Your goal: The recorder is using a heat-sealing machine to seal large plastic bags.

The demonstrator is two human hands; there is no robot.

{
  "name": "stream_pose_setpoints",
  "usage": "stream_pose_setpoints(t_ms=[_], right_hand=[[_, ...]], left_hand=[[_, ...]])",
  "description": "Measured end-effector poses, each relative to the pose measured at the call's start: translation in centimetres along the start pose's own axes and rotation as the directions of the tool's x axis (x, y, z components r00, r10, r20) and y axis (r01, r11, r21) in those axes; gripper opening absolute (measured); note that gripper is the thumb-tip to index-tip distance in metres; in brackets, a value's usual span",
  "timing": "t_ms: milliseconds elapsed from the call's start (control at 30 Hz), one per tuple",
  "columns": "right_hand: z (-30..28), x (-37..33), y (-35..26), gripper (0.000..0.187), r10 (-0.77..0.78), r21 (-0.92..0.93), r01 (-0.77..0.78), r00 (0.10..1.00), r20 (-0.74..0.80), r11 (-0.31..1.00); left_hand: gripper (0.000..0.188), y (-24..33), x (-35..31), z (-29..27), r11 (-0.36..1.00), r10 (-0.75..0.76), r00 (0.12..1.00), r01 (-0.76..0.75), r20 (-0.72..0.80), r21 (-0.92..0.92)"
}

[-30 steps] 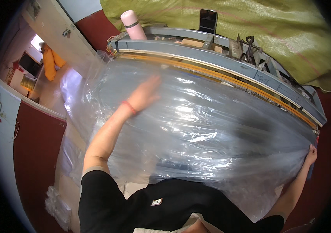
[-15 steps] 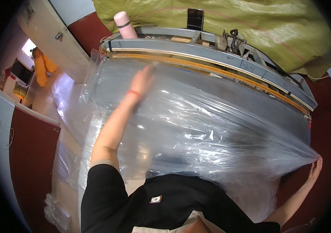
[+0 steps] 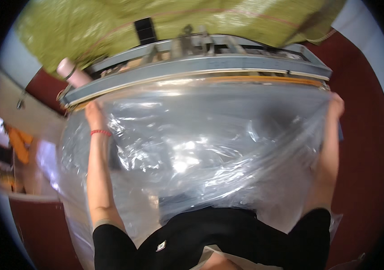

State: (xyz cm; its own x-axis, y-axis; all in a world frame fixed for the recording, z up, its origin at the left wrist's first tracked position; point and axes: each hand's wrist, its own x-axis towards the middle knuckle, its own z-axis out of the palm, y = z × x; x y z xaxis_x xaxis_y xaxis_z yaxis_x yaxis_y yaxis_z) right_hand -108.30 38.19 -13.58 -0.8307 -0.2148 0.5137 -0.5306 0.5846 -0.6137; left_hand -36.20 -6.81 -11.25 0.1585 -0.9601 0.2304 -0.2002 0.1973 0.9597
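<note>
Clear plastic film lies spread in front of you, between your body and the long grey metal frame at the far side. Your left hand is closed on the film at its far left, near the left end of the frame; the finger detail is blurred. Your right hand is closed on the film at its far right, and folds run toward it from the near side. Both hands are set wide apart. A red bracelet encircles your left wrist. An orange strip runs along the near side of the frame, toward the right. A pink flask is just beside the frame at far left. A yellow-green sheet hangs behind the frame.
</note>
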Motion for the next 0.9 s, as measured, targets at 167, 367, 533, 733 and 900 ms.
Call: stream_pose_setpoints(t_ms=[167,367,533,733,900], right_hand=[[9.2,-3.0,-5.7,0.021,0.031,0.293,0.020,0.985,-0.169,0.956],[10.2,-2.5,-7.0,0.020,0.141,0.412,-0.054,0.973,-0.185,0.909],[10.3,-2.0,-7.2,0.019,0.214,0.253,-0.139,0.928,-0.303,0.958],[9.2,-2.4,-10.2,0.017,0.242,0.115,-0.215,0.896,-0.372,0.970],[8.5,-2.1,-10.5,0.019,0.373,0.181,-0.330,0.869,-0.324,0.926]], left_hand=[[0.021,-7.6,5.7,-1.1,0.932,0.286,0.939,-0.226,-0.193,0.284],[0.019,-8.9,7.1,0.1,0.980,0.199,0.972,-0.200,-0.127,-0.001],[0.016,-8.3,6.5,-0.3,0.979,0.195,0.966,-0.203,-0.171,-0.032],[0.019,-5.5,5.5,0.3,0.964,-0.048,0.968,-0.020,-0.247,-0.267],[0.014,-7.0,6.1,-1.2,0.986,0.060,0.957,-0.102,-0.283,-0.135]])
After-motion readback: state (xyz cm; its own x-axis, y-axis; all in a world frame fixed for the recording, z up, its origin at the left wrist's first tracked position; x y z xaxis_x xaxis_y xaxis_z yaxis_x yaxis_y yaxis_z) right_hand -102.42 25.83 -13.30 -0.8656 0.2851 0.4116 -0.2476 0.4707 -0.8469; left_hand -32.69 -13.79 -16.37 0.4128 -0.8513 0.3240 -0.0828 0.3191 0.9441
